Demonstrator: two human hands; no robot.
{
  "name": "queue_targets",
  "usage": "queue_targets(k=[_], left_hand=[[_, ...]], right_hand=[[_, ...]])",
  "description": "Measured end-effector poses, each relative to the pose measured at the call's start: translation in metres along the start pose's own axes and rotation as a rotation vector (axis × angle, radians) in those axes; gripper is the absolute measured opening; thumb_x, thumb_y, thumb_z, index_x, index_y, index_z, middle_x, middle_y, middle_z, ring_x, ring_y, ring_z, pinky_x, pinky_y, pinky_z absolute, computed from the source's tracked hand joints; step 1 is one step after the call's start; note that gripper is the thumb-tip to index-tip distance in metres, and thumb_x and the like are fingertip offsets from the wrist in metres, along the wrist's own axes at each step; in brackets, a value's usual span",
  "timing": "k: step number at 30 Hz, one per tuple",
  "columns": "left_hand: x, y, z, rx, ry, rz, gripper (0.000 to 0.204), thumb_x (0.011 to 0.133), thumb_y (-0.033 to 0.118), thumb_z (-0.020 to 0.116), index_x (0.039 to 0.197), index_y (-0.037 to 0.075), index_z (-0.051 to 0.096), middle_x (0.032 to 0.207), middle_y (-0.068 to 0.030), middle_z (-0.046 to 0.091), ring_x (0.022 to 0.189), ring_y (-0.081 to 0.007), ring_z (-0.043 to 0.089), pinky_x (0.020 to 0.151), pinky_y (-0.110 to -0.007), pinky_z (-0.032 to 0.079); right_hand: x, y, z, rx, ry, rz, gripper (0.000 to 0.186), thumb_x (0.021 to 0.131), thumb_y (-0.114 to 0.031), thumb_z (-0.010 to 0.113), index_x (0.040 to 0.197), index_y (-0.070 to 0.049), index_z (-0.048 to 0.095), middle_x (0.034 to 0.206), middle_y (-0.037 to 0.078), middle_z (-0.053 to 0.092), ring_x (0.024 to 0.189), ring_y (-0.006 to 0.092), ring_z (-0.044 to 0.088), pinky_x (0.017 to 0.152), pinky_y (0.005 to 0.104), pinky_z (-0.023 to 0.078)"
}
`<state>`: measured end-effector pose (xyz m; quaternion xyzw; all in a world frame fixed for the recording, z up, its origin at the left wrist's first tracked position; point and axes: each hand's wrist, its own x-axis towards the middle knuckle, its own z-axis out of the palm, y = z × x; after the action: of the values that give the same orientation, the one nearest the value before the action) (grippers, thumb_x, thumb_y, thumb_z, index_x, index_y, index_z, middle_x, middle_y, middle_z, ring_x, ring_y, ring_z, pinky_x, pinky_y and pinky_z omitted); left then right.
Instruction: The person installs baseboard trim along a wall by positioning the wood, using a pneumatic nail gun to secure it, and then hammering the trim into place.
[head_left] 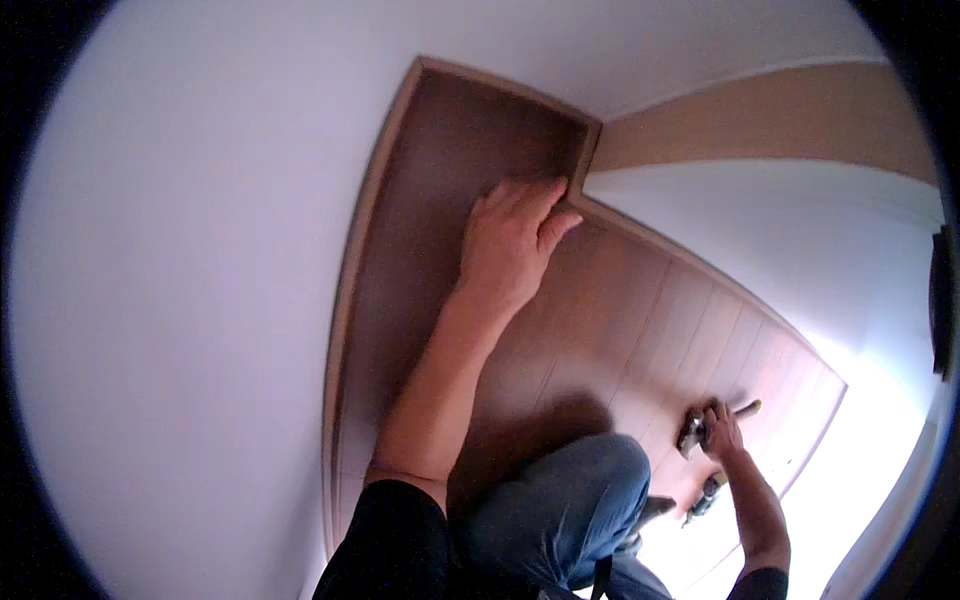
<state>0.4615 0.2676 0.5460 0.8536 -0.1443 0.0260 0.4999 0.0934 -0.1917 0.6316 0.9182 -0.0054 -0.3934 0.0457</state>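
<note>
My left hand [510, 235] reaches to an inner corner of the wooden baseboard [575, 190], fingers bent and apart, with no object visible in it. Whether the fingertips touch the trim I cannot tell. At the lower right my right hand [720, 430] is closed on a dark and silver tool [692, 430] at the floor, with a handle [745, 410] showing beside it; its exact kind is unclear. Another dark tool [708, 498], perhaps a drill, lies on the floor just below that hand.
Brown plank flooring [640, 320] runs between white walls [180, 300], with trim along their foot and a narrow recess at the top. A light wood band [760, 120] crosses the upper right. My bent knee [600, 470] is low in the middle. A dark object [938, 300] is at the right rim.
</note>
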Motion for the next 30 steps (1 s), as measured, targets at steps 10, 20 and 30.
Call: queue_targets(k=[10, 20, 30], left_hand=[[0.019, 0.004, 0.005, 0.181, 0.1, 0.106, 0.035, 0.095, 0.029, 0.072, 0.12, 0.005, 0.073, 0.106, -0.0122, 0.076, 0.096, -0.0327, 0.069, 0.082, -0.047, 0.056], [0.019, 0.021, -0.026, 0.101, 0.076, 0.2, 0.038, 0.094, 0.035, 0.071, 0.117, 0.005, 0.075, 0.103, -0.0155, 0.074, 0.093, -0.0364, 0.068, 0.082, -0.046, 0.055], [0.014, 0.008, -0.018, 0.158, -0.037, 0.05, 0.025, 0.099, 0.025, 0.066, 0.11, 0.005, 0.073, 0.102, -0.0104, 0.069, 0.101, -0.0302, 0.065, 0.084, -0.046, 0.053]], right_hand=[[-0.028, -0.031, -0.004, 0.005, 0.362, 0.231, 0.021, 0.077, 0.003, 0.061, 0.097, -0.003, 0.059, 0.096, 0.019, 0.06, 0.101, 0.0409, 0.056, 0.092, 0.0507, 0.045], [-0.042, -0.219, -0.186, 0.555, 0.506, 0.075, 0.04, 0.086, -0.003, 0.067, 0.123, 0.0, 0.052, 0.099, 0.021, 0.067, 0.086, 0.0361, 0.071, 0.075, 0.0406, 0.056], [0.095, -0.395, -0.337, 0.932, 0.572, -0.087, 0.048, 0.099, -0.01, 0.056, 0.142, 0.002, 0.039, 0.11, 0.033, 0.064, 0.105, 0.0489, 0.067, 0.09, 0.0516, 0.053]])
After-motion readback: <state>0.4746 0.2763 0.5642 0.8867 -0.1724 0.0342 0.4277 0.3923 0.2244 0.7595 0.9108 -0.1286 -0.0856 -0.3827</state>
